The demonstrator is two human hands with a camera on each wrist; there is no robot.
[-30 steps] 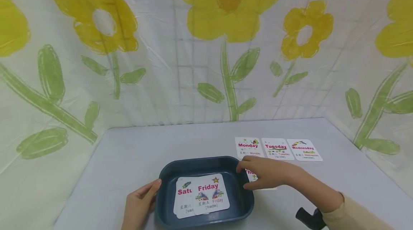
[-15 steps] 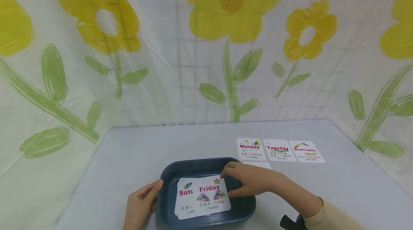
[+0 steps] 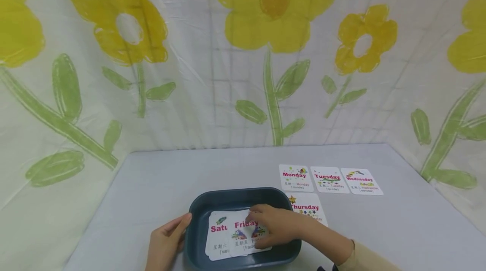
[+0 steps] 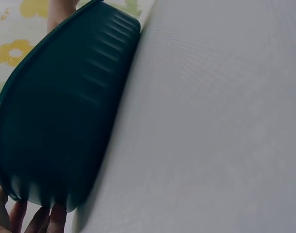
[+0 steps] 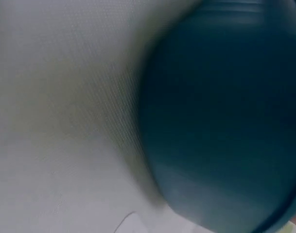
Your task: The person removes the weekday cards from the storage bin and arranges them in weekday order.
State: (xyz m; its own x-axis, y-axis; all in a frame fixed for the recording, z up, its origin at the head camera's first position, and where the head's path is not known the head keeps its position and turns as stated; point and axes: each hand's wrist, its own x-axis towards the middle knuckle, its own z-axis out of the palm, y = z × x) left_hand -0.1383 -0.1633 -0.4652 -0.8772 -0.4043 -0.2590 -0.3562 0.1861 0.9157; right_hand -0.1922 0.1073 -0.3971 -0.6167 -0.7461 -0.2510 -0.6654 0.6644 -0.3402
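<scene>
A dark blue-green plastic tray (image 3: pixel 292 237) stands on the table with several weekday cards in it. On top lies the Friday card (image 3: pixel 239 247), partly over the Saturday card (image 3: pixel 217 237). My left hand (image 3: pixel 166 239) holds the tray's left end, thumb at the rim; in the left wrist view its fingers (image 4: pixel 55 221) touch the outer wall. My right hand (image 3: pixel 279 226) reaches over the tray's right rim, thumb and fingers spread above the Friday card's right half. Whether the fingertips touch the card, I cannot tell; the right wrist view shows mostly the tray's outer wall (image 5: pixel 220 121).
Behind the tray, the Monday card (image 3: pixel 296 178), Tuesday card (image 3: pixel 329 180) and Wednesday card (image 3: pixel 362 181) lie in a row. The Thursday card (image 3: pixel 313 210) lies below Monday, partly hidden by the right arm. A flower-printed curtain (image 3: pixel 190 106) hangs behind the table (image 3: pixel 152 186).
My right hand has moved left from beside the Thursday card, across the tray's right rim, to over the Friday card. More of the Thursday card shows now. The left hand stays at the tray.
</scene>
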